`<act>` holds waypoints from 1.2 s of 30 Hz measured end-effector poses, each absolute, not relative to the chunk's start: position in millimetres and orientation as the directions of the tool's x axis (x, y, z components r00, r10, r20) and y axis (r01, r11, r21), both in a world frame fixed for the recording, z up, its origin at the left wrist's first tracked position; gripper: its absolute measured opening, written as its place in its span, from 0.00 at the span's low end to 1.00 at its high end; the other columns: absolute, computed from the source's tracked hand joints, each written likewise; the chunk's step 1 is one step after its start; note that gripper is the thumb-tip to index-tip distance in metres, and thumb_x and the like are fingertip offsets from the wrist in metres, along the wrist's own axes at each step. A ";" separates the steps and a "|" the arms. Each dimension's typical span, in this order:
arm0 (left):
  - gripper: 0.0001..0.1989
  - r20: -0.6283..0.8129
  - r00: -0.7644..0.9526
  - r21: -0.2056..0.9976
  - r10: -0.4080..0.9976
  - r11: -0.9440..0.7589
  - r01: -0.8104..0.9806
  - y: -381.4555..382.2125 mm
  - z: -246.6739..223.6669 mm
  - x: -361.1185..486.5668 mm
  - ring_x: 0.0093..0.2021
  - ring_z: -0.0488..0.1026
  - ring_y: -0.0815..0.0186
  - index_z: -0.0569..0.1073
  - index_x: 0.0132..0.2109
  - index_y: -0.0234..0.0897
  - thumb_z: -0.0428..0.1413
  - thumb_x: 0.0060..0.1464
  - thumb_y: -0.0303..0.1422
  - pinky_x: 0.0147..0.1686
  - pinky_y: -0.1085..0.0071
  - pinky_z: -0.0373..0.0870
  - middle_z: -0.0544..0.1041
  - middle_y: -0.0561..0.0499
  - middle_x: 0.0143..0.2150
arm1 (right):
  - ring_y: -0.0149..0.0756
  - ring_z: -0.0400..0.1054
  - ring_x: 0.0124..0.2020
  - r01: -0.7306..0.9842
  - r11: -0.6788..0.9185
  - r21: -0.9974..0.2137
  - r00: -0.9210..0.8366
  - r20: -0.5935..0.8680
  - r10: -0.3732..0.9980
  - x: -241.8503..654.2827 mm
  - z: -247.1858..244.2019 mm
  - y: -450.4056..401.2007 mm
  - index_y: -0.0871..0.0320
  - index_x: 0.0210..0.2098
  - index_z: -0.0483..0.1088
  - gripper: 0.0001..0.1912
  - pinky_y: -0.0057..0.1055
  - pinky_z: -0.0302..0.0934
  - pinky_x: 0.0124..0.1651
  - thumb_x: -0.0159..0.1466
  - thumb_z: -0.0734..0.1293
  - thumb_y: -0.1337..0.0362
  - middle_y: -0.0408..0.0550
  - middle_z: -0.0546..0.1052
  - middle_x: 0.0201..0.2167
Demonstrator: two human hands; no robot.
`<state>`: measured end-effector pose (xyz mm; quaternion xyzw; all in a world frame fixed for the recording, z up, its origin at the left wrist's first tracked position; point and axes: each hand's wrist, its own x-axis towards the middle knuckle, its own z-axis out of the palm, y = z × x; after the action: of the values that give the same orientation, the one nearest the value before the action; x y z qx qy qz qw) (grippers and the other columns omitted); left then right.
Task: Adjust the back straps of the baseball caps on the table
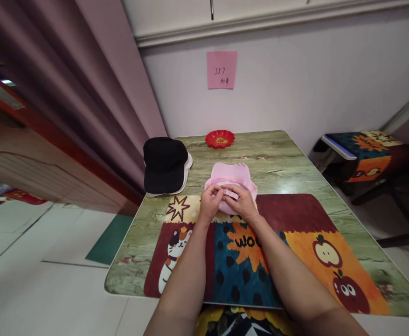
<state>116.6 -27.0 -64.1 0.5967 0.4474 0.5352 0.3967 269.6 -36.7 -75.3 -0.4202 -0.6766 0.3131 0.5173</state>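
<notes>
A pink cap (229, 172) lies on the table, its brim toward the wall and its strap side toward me. My left hand (211, 199) pinches the left part of the cap's back strap. On the other side, my right hand (239, 201) has its fingers closed on the pink strap (231, 194). Both hands are close together over the cap's near edge. The fingertips partly hide where the strap ends meet, so I cannot tell whether it is fastened.
A black cap (165, 165) rests on a white cap (189, 163) at the table's left edge. Toward the wall sits a red scalloped dish (220, 139). A colourful patterned mat (288, 210) covers the near part of the green table (277, 154). Pink paper (221, 70) hangs on the wall.
</notes>
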 end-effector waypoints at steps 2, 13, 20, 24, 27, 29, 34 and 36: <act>0.06 0.292 0.020 0.948 0.956 -0.292 0.128 -27.0 -63.9 116.9 0.30 0.69 0.68 0.74 0.32 0.37 0.59 0.54 0.34 0.35 0.72 0.67 0.73 0.54 0.29 | 0.45 0.76 0.50 0.273 0.454 -0.848 -0.082 0.449 0.890 268.6 -76.3 -36.6 0.51 0.48 0.77 0.13 0.42 0.66 0.57 0.63 0.69 0.61 0.49 0.82 0.48; 0.05 0.362 -0.056 0.926 0.931 -0.351 0.140 -25.3 -65.8 117.9 0.39 0.74 0.63 0.69 0.33 0.39 0.55 0.58 0.32 0.42 0.68 0.70 0.79 0.47 0.41 | 0.42 0.75 0.39 0.339 0.408 -0.848 -0.015 0.428 0.903 267.3 -71.9 -39.2 0.53 0.44 0.76 0.12 0.37 0.67 0.45 0.61 0.69 0.62 0.49 0.82 0.41; 0.04 0.481 -0.117 0.835 0.869 -0.414 0.363 -22.5 -67.0 110.9 0.41 0.74 0.61 0.67 0.33 0.40 0.53 0.58 0.29 0.45 0.65 0.69 0.80 0.46 0.42 | 0.40 0.75 0.37 0.319 0.387 -0.865 0.011 0.412 0.911 268.1 -75.3 -37.7 0.55 0.43 0.75 0.12 0.36 0.68 0.44 0.60 0.69 0.62 0.49 0.81 0.39; 0.04 0.461 -0.108 0.839 0.881 -0.393 0.375 -22.5 -66.9 111.6 0.30 0.71 0.67 0.66 0.35 0.40 0.52 0.59 0.29 0.38 0.68 0.69 0.80 0.49 0.42 | 0.41 0.76 0.39 0.324 0.400 -0.858 0.022 0.429 0.903 268.1 -77.3 -36.3 0.55 0.43 0.75 0.12 0.37 0.69 0.46 0.59 0.68 0.63 0.48 0.82 0.40; 0.04 0.424 -0.105 0.871 0.900 -0.373 0.320 -22.9 -65.4 112.4 0.29 0.72 0.70 0.65 0.36 0.39 0.53 0.59 0.30 0.36 0.71 0.69 0.80 0.48 0.44 | 0.42 0.76 0.40 0.329 0.414 -0.849 0.012 0.442 0.897 269.0 -78.0 -35.8 0.54 0.44 0.75 0.12 0.37 0.70 0.47 0.59 0.68 0.63 0.48 0.82 0.40; 0.03 0.398 -0.061 0.896 0.915 -0.373 0.242 -23.0 -63.1 111.9 0.31 0.74 0.69 0.66 0.38 0.39 0.53 0.61 0.32 0.36 0.71 0.70 0.80 0.46 0.47 | 0.42 0.77 0.41 0.330 0.430 -0.841 0.001 0.456 0.890 269.7 -77.5 -35.8 0.54 0.44 0.76 0.13 0.38 0.70 0.48 0.60 0.68 0.63 0.48 0.82 0.41; 0.10 0.311 0.189 0.920 0.931 -0.346 0.187 -20.9 -57.9 108.3 0.38 0.76 0.64 0.74 0.47 0.37 0.56 0.60 0.36 0.37 0.71 0.70 0.80 0.46 0.43 | 0.42 0.77 0.48 0.318 0.510 -0.799 -0.086 0.511 0.855 271.7 -75.2 -36.7 0.52 0.50 0.76 0.16 0.39 0.69 0.53 0.63 0.68 0.63 0.48 0.82 0.47; 0.09 0.279 0.215 0.932 0.936 -0.318 0.176 -19.0 -58.5 106.3 0.36 0.75 0.65 0.76 0.42 0.36 0.57 0.59 0.37 0.35 0.72 0.69 0.79 0.49 0.37 | 0.42 0.77 0.49 0.335 0.515 -0.789 -0.114 0.508 0.854 274.1 -73.8 -37.2 0.51 0.53 0.75 0.17 0.38 0.69 0.53 0.64 0.67 0.63 0.48 0.82 0.49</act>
<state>106.3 -19.0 -58.5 0.6644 0.4183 0.4663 0.4076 274.1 -37.2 -73.8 -0.4231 -0.7022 0.2524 0.5140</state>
